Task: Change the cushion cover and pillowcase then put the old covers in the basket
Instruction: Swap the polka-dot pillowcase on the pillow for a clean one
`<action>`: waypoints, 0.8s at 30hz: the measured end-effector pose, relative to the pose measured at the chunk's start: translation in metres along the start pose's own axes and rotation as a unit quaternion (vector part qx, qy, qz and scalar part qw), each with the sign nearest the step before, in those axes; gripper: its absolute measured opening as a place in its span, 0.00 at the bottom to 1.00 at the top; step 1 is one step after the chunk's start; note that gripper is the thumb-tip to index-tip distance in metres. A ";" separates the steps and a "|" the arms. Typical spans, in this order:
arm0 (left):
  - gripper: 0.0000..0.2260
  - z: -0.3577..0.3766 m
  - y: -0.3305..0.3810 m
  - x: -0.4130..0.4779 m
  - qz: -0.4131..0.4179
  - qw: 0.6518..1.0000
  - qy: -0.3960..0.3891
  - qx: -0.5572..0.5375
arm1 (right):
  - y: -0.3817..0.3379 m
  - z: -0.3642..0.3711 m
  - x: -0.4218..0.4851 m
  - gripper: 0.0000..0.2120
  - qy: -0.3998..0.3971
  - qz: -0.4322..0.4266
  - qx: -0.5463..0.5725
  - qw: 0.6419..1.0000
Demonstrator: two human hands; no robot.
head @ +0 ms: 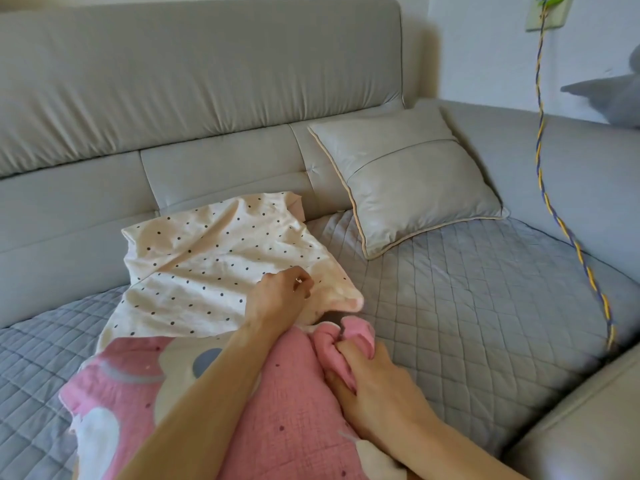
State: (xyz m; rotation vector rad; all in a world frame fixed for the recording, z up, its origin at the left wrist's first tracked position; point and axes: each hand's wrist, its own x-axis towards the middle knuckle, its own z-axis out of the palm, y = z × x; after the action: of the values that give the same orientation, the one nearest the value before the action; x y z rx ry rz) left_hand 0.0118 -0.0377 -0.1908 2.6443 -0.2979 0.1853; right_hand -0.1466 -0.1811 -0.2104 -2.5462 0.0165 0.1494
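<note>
A cream pillowcase with dark dots (207, 258) lies rumpled on the sofa seat, partly over a pink cushion cover with white and grey shapes (291, 403). My left hand (280, 296) pinches the dotted pillowcase near its lower right edge. My right hand (367, 372) grips a bunched corner of the pink cover (349, 337). Both forearms cross over the pink cover. No basket is in view.
A grey cushion with beige piping (408, 181) leans at the sofa's back right corner. A quilted grey mat (467, 289) covers the seat. A blue and yellow twisted cord (554, 216) hangs from a wall plate down to the sofa's right side.
</note>
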 end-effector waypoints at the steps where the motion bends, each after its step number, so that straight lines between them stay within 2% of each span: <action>1: 0.05 0.000 0.001 0.000 -0.003 1.000 -0.015 0.004 | 0.000 0.000 0.001 0.15 -0.004 0.000 -0.002 1.000; 6: 0.07 0.000 0.004 -0.004 0.053 0.993 -0.084 0.065 | 0.006 0.002 0.008 0.18 -0.013 0.008 0.027 1.000; 10: 0.21 -0.005 0.009 -0.009 0.096 0.982 -0.132 0.095 | 0.008 0.004 0.003 0.17 -0.017 0.010 0.016 1.000; 15: 0.22 -0.001 0.017 -0.013 0.135 0.972 -0.111 0.155 | 0.010 0.006 0.002 0.20 -0.013 0.014 0.007 1.000; 18: 0.22 0.000 0.014 -0.011 0.113 0.981 -0.116 0.110 | 0.012 0.007 0.005 0.21 -0.010 0.015 0.013 1.000; 21: 0.15 -0.001 0.009 -0.010 0.045 0.987 -0.153 -0.001 | 0.015 0.008 0.006 0.22 -0.009 0.007 0.020 1.000; 24: 0.12 -0.004 0.003 -0.010 -0.001 0.977 -0.174 -0.120 | 0.016 0.008 0.008 0.20 -0.007 0.002 0.026 1.000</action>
State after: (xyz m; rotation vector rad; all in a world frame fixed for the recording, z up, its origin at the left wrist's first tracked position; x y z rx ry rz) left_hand 0.0012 -0.0371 -0.1880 2.4250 -0.4050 -0.3013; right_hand -0.1406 -0.1903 -0.2267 -2.4924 0.0206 0.1654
